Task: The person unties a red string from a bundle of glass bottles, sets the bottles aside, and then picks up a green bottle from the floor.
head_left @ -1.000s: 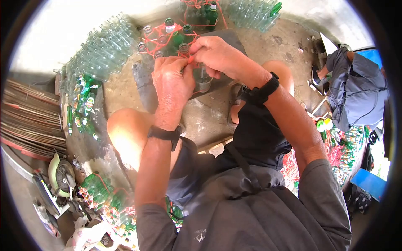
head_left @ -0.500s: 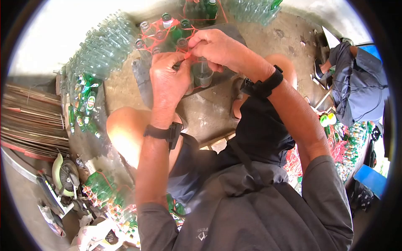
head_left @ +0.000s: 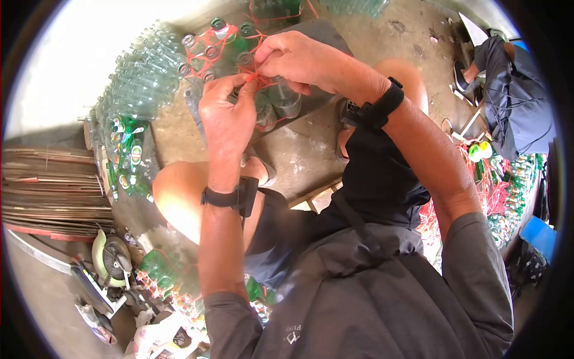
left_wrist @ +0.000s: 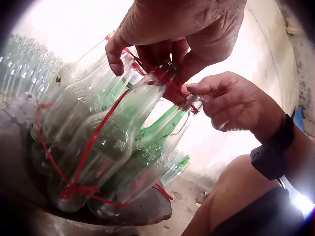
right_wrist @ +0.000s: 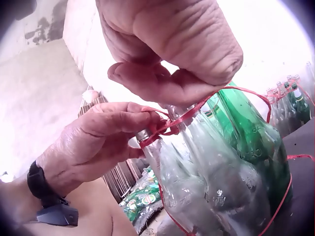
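A bundle of glass bottles, clear ones (left_wrist: 108, 132) and green ones (right_wrist: 261, 142), stands upright on a dark grey board (head_left: 329, 42). Red plastic string (right_wrist: 184, 118) loops around their necks and also runs around their lower sides, with a knot low on one bottle in the left wrist view. At the near bottle necks, my left hand (head_left: 230, 113) pinches the string between thumb and fingers. Just to its right, my right hand (head_left: 296, 60) holds the string with curled fingers, its fingertips partly hidden in the head view.
Rows of clear bottles (head_left: 140, 78) line the wall at left, with green labelled bottles (head_left: 128, 155) lying nearby. Another tied bundle (head_left: 275, 9) stands behind the board. Stacked slats (head_left: 48, 185) lie far left. Another person's leg (head_left: 478, 72) shows at right.
The head view has shifted, so the bundle and both hands appear farther left and slightly higher. Both hands stay at the same bottle necks with the string.
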A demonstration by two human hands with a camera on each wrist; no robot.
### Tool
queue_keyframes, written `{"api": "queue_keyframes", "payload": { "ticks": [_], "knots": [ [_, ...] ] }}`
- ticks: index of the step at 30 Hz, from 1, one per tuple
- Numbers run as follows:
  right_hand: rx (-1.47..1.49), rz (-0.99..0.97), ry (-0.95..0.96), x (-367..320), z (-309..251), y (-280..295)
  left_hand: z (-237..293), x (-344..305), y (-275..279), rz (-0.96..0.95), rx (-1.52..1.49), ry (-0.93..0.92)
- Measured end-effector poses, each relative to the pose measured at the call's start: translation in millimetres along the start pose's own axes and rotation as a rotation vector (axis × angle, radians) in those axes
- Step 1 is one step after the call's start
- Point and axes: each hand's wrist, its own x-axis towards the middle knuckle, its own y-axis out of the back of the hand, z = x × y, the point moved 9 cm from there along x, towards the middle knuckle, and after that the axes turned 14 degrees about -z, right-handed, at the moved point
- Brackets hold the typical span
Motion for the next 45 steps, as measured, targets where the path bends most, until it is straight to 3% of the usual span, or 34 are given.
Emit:
{"api": "queue_keyframes", "payload": {
  "ticks": [11,13,23,27,30,32,35,38,45],
  "knots": [
    [0.129,0.012,0.067,0,6,-2,1,-2,-1,-0.008,0.108,-0.033],
    [0.136,0.015,0.069,0,7,-3,-5,-2,-1,-0.005,0.008,0.085],
    [0.102,0.041,0.088,-4,2,-4,-3,2,-1,-0.064,0.047,0.058],
    [0.064,0.074,0.074,-7,-1,-5,-11,2,-2,-0.056,-0.086,0.142],
    [-0.066,0.119,0.100,-5,3,-4,-13,2,-2,-0.040,-0.155,0.154],
    [-0.570,0.348,0.399,-9,-15,-2,-12,1,-2,-0.044,-0.174,0.150],
    [-0.668,0.428,0.390,-14,-22,-8,-8,3,-5,-0.101,-0.117,0.115],
    [-0.725,0.423,0.380,-13,-22,-10,-14,4,-3,-0.042,-0.173,0.137],
    [-0.764,0.425,0.462,-22,-31,-18,-6,5,-6,-0.100,-0.120,0.050]
  ]
}}
